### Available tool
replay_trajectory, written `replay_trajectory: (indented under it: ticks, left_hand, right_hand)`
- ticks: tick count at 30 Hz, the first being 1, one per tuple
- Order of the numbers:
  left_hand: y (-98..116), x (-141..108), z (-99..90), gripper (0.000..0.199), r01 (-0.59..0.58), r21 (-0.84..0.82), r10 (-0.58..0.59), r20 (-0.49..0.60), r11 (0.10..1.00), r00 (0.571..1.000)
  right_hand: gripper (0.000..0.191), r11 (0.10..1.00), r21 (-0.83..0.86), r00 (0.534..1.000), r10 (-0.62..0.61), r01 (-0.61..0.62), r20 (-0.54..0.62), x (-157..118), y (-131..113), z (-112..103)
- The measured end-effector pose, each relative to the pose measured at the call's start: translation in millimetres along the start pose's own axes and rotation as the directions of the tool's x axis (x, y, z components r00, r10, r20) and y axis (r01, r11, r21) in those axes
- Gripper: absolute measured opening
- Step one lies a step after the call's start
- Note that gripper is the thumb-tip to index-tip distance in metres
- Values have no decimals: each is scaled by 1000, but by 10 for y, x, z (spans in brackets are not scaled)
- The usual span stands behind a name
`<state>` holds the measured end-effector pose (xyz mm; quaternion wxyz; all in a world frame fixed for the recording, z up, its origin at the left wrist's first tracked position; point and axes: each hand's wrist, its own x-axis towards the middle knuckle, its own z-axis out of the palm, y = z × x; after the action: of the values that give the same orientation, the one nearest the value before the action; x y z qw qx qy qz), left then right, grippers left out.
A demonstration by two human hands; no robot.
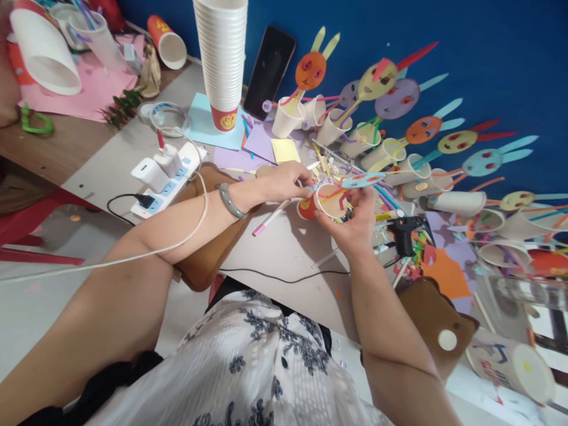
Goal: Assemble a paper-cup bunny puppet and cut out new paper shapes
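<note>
My right hand (pixel 355 222) is wrapped round a paper cup (pixel 331 202), which is tilted so its open mouth faces me. Coloured sticks show inside the cup, and a blue paper face (pixel 361 180) with orange marks stands out over its rim. My left hand (pixel 288 180) is closed at the cup's left side, fingertips pinched near the rim. What those fingers pinch is too small to make out. Below my left hand lies a white and pink pen (pixel 270 219) on the table (pixel 284 254).
Finished cups with paper rabbit faces (pixel 423 129) line the blue wall. A tall cup stack (pixel 222 59), a phone (pixel 270 71) and a power strip (pixel 171 180) stand left. A glue gun (pixel 403 236) and paper scraps lie right. A white cable crosses over my left arm.
</note>
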<state>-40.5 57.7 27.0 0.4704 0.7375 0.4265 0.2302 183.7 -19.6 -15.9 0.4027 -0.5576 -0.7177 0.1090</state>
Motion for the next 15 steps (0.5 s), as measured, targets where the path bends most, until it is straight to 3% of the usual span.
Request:
replay_trajectory:
  ticks: [15]
  left_hand:
    - [-16, -13, -1, 11, 1, 153, 1, -12, 988, 1000]
  right_hand:
    - [90, 998, -17, 998, 58, -58, -30, -28, 4, 27]
